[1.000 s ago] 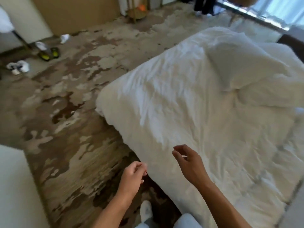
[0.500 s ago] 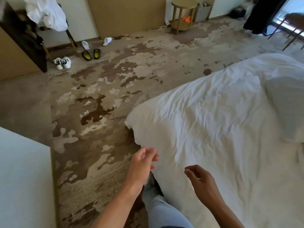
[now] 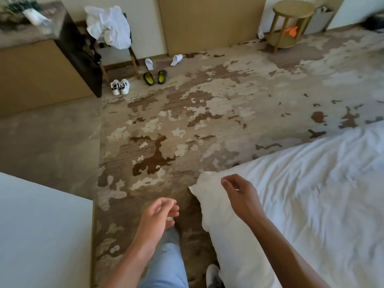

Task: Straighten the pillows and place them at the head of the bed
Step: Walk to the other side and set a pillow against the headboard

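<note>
The bed [image 3: 311, 204] fills the lower right, covered by a rumpled white duvet whose corner hangs near my right hand. No pillow shows in the head view now. My right hand [image 3: 241, 196] hovers over the duvet corner with fingers loosely curled and nothing in them. My left hand [image 3: 160, 217] hangs over the carpet left of the bed, fingers apart and empty. My leg in light trousers is below it.
A white surface [image 3: 41, 235] stands at the lower left. Patterned carpet [image 3: 187, 121] spreads ahead. Shoes and slippers [image 3: 153, 77] lie near a chair draped with white cloth [image 3: 110, 23]. A round wooden side table [image 3: 291, 23] stands at the far wall.
My view has swung left, away from the bed's head; the pillow has left the frame. Both hands stay empty and have drifted with the turn.
</note>
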### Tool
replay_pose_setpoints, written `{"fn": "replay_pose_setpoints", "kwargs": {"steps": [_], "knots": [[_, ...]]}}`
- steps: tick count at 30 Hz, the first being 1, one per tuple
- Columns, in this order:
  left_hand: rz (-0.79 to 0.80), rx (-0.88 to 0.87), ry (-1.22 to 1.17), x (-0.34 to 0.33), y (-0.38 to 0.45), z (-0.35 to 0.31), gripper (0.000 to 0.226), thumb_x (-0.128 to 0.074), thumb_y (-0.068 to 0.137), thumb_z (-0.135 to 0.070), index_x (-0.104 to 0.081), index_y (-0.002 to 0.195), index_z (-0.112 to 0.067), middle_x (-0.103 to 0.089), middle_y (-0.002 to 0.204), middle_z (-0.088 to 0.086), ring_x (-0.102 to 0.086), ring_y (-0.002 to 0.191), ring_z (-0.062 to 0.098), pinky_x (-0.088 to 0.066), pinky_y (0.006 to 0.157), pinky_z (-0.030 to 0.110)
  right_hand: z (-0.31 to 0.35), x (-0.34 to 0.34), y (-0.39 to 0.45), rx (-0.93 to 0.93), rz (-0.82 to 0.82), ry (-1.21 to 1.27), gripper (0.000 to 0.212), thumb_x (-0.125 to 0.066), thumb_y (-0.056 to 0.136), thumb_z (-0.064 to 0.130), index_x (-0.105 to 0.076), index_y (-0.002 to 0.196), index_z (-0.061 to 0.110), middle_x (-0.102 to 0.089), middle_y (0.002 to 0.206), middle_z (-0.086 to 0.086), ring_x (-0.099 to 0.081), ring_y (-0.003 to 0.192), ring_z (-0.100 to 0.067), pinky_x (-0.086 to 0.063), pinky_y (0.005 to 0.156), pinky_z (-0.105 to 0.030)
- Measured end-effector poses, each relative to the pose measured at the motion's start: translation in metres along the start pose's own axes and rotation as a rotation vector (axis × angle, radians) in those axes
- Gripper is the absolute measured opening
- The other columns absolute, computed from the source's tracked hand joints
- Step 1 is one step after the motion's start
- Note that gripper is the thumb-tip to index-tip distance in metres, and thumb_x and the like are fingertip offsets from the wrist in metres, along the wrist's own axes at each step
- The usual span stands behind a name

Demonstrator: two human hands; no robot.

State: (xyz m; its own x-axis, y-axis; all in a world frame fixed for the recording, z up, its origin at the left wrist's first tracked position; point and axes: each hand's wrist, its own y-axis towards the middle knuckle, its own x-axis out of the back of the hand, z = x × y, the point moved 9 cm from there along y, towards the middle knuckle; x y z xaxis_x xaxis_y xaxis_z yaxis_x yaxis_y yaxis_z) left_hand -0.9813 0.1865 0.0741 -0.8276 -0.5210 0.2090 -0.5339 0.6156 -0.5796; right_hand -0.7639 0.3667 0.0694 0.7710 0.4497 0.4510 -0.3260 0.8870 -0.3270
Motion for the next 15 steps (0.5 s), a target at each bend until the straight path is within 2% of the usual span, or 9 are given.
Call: {"fn": "replay_pose_setpoints", "kwargs": {"steps": [6,11,15], "knots": [[0.053,-0.014,-0.003,-0.003,0.145,-0.085,0.020,-0.059,0.101,-0.028,-0.076,0.094,-0.019,-0.078,0.090,0.000,-0.075,0.092,0.020,-0.063,0.084,0.042,0.034,-0.007,0.112,-0.054,-0.089,0.007,0.010,-0.062,0.100,0.039,-0.071,0.096,0.039,-0.072,0.097,0.028,-0.066,0.092,0.010,-0.049,0.074,-0.015],[0.281,-0.039,0.053,-0.060,0.238,-0.183,0.019,-0.061,0.099,-0.029,-0.075,0.092,-0.018,-0.078,0.089,0.002,-0.075,0.091,0.022,-0.061,0.084,0.043,0.041,0.004,0.154,-0.216,-0.247,0.030,0.012,-0.064,0.101,0.033,-0.071,0.093,0.041,-0.071,0.096,0.031,-0.065,0.094,0.014,-0.046,0.074,-0.013],[0.473,-0.105,0.137,-0.132,0.288,-0.262,0.020,-0.060,0.098,-0.030,-0.075,0.091,-0.019,-0.078,0.091,0.004,-0.075,0.092,0.024,-0.061,0.082,0.042,0.036,0.023,0.177,-0.351,-0.409,0.105,0.010,-0.064,0.101,0.034,-0.071,0.098,0.039,-0.074,0.096,0.021,-0.065,0.095,0.013,-0.051,0.081,-0.018]]}}
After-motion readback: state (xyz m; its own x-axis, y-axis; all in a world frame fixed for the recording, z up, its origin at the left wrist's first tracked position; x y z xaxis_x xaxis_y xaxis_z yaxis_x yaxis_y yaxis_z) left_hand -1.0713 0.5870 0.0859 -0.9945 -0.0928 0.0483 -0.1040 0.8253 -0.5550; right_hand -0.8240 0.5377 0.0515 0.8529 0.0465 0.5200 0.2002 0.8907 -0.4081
